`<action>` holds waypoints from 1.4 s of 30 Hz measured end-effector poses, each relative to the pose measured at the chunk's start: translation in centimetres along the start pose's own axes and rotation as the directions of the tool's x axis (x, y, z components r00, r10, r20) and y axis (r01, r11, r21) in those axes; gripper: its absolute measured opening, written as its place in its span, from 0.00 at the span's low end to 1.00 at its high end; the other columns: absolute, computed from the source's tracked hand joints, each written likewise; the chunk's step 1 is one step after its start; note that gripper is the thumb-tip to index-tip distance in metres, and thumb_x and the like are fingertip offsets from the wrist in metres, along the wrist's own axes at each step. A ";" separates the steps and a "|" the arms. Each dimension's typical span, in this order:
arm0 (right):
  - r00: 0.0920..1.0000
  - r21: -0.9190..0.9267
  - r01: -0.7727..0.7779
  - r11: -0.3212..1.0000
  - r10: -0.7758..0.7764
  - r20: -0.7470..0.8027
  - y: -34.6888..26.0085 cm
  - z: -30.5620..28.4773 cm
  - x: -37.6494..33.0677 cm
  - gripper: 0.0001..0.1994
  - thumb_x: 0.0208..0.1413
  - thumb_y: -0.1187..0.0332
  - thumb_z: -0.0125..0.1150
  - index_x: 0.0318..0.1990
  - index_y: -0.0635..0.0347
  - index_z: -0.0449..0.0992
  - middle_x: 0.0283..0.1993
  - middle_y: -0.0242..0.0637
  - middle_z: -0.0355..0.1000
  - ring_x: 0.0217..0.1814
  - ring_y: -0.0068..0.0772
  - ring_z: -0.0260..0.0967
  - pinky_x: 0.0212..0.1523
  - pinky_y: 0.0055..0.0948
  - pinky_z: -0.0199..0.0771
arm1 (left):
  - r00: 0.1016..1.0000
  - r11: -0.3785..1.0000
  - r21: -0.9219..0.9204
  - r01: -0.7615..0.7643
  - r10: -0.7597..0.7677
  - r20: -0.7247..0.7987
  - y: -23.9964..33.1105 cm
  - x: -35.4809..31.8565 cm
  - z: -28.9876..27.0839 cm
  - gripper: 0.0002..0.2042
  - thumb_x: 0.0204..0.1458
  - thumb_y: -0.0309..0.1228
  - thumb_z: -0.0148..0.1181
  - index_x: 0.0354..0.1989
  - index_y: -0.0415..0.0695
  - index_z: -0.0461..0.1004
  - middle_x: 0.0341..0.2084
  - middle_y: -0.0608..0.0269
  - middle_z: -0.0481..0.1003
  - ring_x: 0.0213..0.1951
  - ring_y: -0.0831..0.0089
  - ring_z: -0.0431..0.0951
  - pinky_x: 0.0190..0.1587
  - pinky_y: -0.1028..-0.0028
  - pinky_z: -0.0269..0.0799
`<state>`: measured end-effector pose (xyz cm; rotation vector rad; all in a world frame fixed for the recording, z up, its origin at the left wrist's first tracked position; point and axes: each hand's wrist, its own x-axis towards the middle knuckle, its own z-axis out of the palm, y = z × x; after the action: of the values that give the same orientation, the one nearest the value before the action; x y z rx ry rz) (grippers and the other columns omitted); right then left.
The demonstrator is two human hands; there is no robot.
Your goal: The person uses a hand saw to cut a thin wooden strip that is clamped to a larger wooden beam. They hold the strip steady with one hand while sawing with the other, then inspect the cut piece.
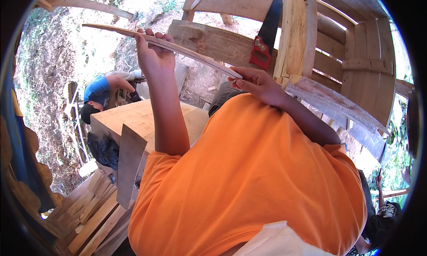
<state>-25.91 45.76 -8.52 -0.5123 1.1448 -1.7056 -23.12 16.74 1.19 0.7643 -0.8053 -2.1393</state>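
Two hands raised, gripping one thin, curved wooden strip [178, 47]: left hand [153, 51] with fingers curled over its middle, right hand [255, 82] pinching its near end. Pale, slightly bowed, slanting up to the left. Arms bent, in orange sleeves. Handsaw [267, 34] just beyond, hung on stacked boards [356, 56]; tabletop [133, 116] well below.

A long, thin, pale wooden strip [164, 45], slightly curved, is slanting from upper left down to right, sitting raised in the air between two gripping hands.
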 end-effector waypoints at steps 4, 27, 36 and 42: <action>0.999 -0.082 -0.043 0.996 0.040 -0.037 0.0 -0.5 0.1 0.24 0.72 0.69 0.55 0.71 0.68 0.64 0.58 0.39 0.75 0.61 0.22 0.72 0.64 0.23 0.72 | 0.999 0.999 -0.003 -0.039 0.039 0.016 -0.8 -0.9 0.6 0.12 0.70 0.43 0.52 0.56 0.54 0.69 0.46 0.69 0.75 0.44 0.70 0.76 0.55 0.59 0.75; 0.986 -0.154 -0.142 0.978 0.126 -0.109 -0.3 -0.1 0.1 0.23 0.74 0.71 0.49 0.73 0.64 0.62 0.54 0.34 0.75 0.56 0.21 0.72 0.62 0.22 0.71 | 0.985 0.980 0.136 -0.143 0.127 0.119 -1.7 -2.3 2.8 0.22 0.63 0.44 0.65 0.63 0.57 0.70 0.53 0.66 0.76 0.43 0.68 0.80 0.48 0.63 0.78; 0.995 -0.262 -0.099 0.960 0.091 -0.043 0.3 -0.1 0.4 0.22 0.75 0.67 0.46 0.72 0.64 0.64 0.51 0.37 0.75 0.54 0.24 0.71 0.60 0.27 0.72 | 0.936 0.914 0.200 -0.352 0.337 0.105 -1.9 -3.4 3.5 0.17 0.63 0.39 0.66 0.57 0.48 0.76 0.41 0.67 0.75 0.31 0.78 0.75 0.35 0.74 0.76; 0.999 -0.252 -0.034 0.967 0.027 -0.034 1.2 0.0 0.2 0.19 0.74 0.65 0.48 0.66 0.65 0.69 0.46 0.33 0.75 0.46 0.23 0.71 0.50 0.28 0.73 | 0.932 0.929 0.125 -0.348 0.328 0.153 -2.5 -3.6 4.2 0.16 0.63 0.38 0.66 0.56 0.48 0.76 0.39 0.70 0.72 0.31 0.80 0.71 0.34 0.75 0.73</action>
<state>-25.44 45.50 -9.58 -0.6241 1.3947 -1.5537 -25.11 22.22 3.00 0.5184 -1.0933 -1.8448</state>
